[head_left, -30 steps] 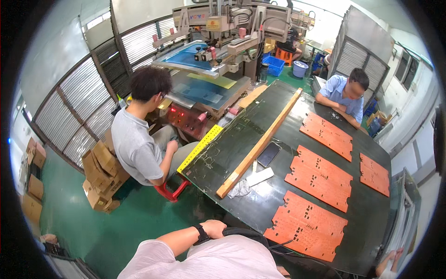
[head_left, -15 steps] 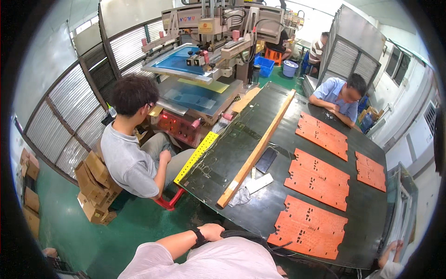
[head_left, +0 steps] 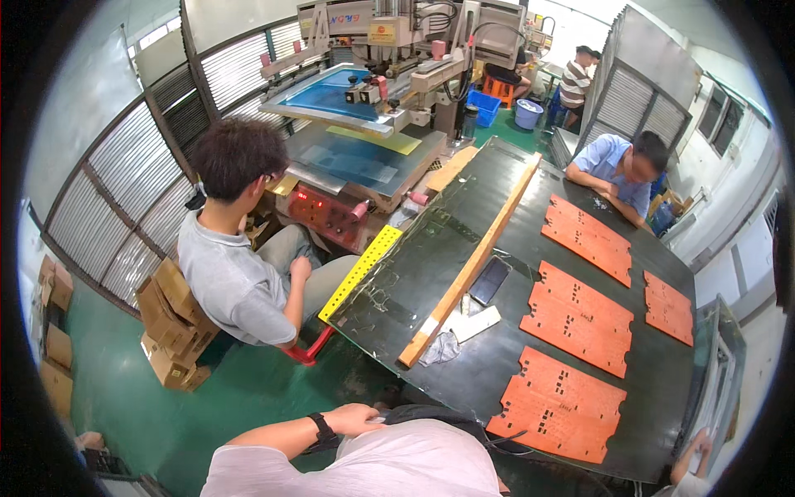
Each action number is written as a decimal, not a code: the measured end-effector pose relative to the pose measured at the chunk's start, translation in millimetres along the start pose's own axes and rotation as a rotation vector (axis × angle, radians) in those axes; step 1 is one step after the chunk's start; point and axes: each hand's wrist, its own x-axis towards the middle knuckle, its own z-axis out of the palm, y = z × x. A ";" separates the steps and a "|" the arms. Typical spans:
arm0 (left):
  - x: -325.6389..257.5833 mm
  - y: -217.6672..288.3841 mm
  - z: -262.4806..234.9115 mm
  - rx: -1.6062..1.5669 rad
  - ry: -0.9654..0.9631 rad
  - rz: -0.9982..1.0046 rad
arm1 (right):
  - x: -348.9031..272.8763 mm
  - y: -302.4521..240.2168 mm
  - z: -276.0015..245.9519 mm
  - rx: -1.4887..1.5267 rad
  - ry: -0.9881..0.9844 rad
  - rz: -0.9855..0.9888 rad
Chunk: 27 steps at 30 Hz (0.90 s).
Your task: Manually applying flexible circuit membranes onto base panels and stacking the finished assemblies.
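Observation:
My left hand (head_left: 354,419), with a black band on the wrist, is at my waist beside a dark bag or cloth (head_left: 426,412). Its fingers are curled, and a small pale thing shows at their tips, too small to name. My right hand does not show; a sliver of skin at the lower edge is too little to identify. On the dark table (head_left: 447,389) ahead of me lie several orange sheets (head_left: 559,406) with black marks and notched edges. A long wooden bar (head_left: 468,269) crosses the table, left of a dark phone (head_left: 491,280) and a white block (head_left: 476,324).
Crumpled clear plastic (head_left: 440,349) lies by the bar's near end. A person in grey (head_left: 236,269) sits at left by a printing machine (head_left: 348,95). Someone in blue (head_left: 617,170) leans on the table's far right. Cardboard boxes (head_left: 170,323) stand on the floor.
The view has shifted slightly, so the table and sheets sit a little further right. My left hand has moved slightly left and down at my waist, and a pale thing now shows at its fingers.

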 end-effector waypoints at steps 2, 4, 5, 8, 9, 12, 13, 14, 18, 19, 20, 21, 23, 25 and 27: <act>-1.3 -2.0 -6.4 0.007 -0.004 0.046 | -8.1 37.3 27.5 -0.025 0.023 0.024; -13.1 -10.0 1.6 0.086 0.059 0.091 | 1.9 16.0 22.9 -0.046 0.072 -0.073; -18.7 -15.6 7.3 0.081 0.068 0.077 | 6.6 8.8 23.2 -0.049 0.063 -0.087; -39.0 -29.3 21.0 0.037 0.186 0.132 | -2.8 1.7 13.3 -0.167 0.392 -0.444; -48.2 -33.7 25.5 0.027 0.196 0.122 | -2.8 -6.3 5.8 -0.146 0.366 -0.418; -70.2 -19.8 17.0 0.020 0.118 0.074 | -8.8 -12.1 -1.0 -0.070 0.307 -0.303; -77.6 -25.1 20.0 0.018 -0.053 -0.009 | -9.9 -12.0 -4.6 -0.051 0.286 -0.267; -84.1 -30.7 24.2 0.017 -0.224 -0.091 | -11.1 -12.0 -7.8 -0.032 0.265 -0.231; -102.0 -35.4 51.8 -0.509 -0.370 -0.259 | -13.0 -18.6 -18.0 0.052 0.179 -0.090; -99.6 -33.6 54.3 -0.517 -0.365 -0.257 | -14.3 -18.8 -18.9 0.075 0.158 -0.052; -105.8 -42.1 58.2 -0.525 -0.360 -0.254 | -15.5 -19.0 -19.8 0.097 0.137 -0.015; -103.6 -41.0 67.9 -0.533 -0.354 -0.251 | -16.8 -19.4 -20.6 0.120 0.117 0.023; -105.0 -44.5 71.8 -0.548 -0.340 -0.247 | -17.9 -24.3 -25.2 0.165 0.076 0.094; -111.2 -51.6 67.1 -0.566 -0.327 -0.243 | -21.3 -30.1 -30.3 0.209 0.032 0.167; -113.2 -54.3 66.1 -0.583 -0.313 -0.239 | -24.3 -38.2 -38.0 0.253 -0.010 0.238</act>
